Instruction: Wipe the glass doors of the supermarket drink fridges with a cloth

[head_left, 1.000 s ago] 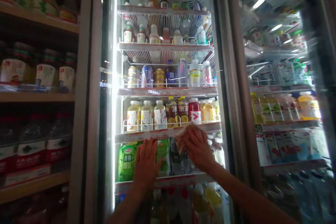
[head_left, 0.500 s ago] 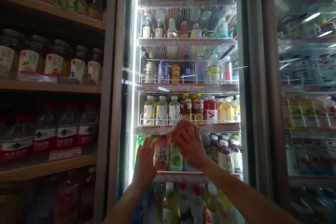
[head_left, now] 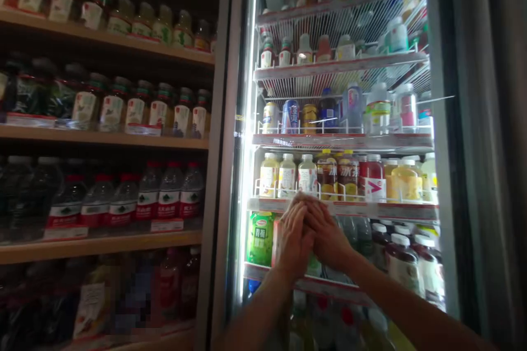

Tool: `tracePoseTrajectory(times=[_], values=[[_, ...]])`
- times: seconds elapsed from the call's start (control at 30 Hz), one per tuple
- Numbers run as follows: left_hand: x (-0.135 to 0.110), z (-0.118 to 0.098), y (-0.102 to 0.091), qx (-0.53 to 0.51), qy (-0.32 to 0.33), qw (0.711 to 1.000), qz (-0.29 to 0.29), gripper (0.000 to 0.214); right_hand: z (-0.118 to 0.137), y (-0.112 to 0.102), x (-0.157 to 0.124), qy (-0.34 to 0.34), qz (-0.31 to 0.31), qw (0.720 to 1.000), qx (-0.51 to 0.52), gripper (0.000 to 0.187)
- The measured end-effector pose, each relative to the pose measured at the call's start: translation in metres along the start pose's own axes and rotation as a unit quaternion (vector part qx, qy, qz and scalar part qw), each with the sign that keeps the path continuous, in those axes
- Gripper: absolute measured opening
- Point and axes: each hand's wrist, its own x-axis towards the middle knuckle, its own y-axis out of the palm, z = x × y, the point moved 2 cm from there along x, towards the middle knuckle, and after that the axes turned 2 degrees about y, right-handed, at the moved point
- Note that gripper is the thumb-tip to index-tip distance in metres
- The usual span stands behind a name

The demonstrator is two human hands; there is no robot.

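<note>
A pale pinkish cloth lies against the glass door of a lit drinks fridge, level with the rail under the row of tea bottles. My right hand presses on it, fingers together and bent. Beside it and touching it, my left hand also has its fingers on the cloth, pointing up. Most of the cloth is hidden beneath both hands. Behind the glass, a green pack shows to the left of my hands.
Fridge shelves hold bottles and cans, among them tea bottles and dark-capped jars of drink nearby. At left, wooden shelves carry rows of bottles, including red-labelled water bottles. A metal door frame stands between.
My left hand has moved from the glass at the left over to the cloth, next to my right hand. The view has swung left, showing more of the wooden shelves.
</note>
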Motion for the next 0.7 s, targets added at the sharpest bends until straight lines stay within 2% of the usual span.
tracePoseTrajectory(times=[0.1, 0.17, 0.23, 0.3, 0.33, 0.4, 0.47, 0.53, 0.6, 0.67, 0.7], values=[[0.003, 0.003, 0.016, 0.024, -0.002, 1.0, -0.015, 0.05, -0.015, -0.013, -0.018, 0.003, -0.016, 1.0, -0.017, 0.046], [0.01, 0.013, 0.015, 0.089, 0.01, 0.996, -0.01, 0.05, -0.035, -0.025, -0.031, 0.056, -0.049, 0.996, -0.046, 0.047], [0.023, 0.03, 0.002, 0.167, 0.036, 0.985, 0.012, 0.05, -0.053, -0.035, -0.043, 0.109, -0.062, 0.99, -0.071, 0.051], [0.037, 0.053, -0.022, 0.238, 0.037, 0.97, 0.01, 0.048, -0.063, -0.039, -0.053, 0.115, -0.047, 0.989, -0.084, 0.054], [0.041, 0.065, -0.036, 0.27, 0.02, 0.963, -0.011, 0.048, -0.064, -0.039, -0.057, 0.11, -0.037, 0.989, -0.088, 0.055], [0.037, 0.085, -0.057, 0.334, -0.053, 0.936, -0.092, 0.05, -0.059, -0.037, -0.062, 0.113, -0.025, 0.989, -0.094, 0.057], [0.019, 0.092, -0.061, 0.37, -0.075, 0.917, -0.126, 0.053, -0.05, -0.034, -0.063, 0.139, -0.023, 0.985, -0.101, 0.06], [-0.004, 0.089, -0.052, 0.381, -0.024, 0.92, -0.086, 0.054, -0.044, -0.033, -0.063, 0.158, -0.022, 0.981, -0.111, 0.06], [-0.019, 0.083, -0.043, 0.375, 0.065, 0.925, -0.006, 0.053, -0.045, -0.036, -0.064, 0.148, -0.012, 0.982, -0.116, 0.058], [-0.018, 0.083, -0.041, 0.368, 0.114, 0.922, 0.033, 0.052, -0.053, -0.041, -0.068, 0.134, -0.004, 0.984, -0.118, 0.056], [-0.012, 0.084, -0.043, 0.369, 0.105, 0.923, 0.019, 0.052, -0.058, -0.044, -0.071, 0.137, -0.006, 0.983, -0.121, 0.056]])
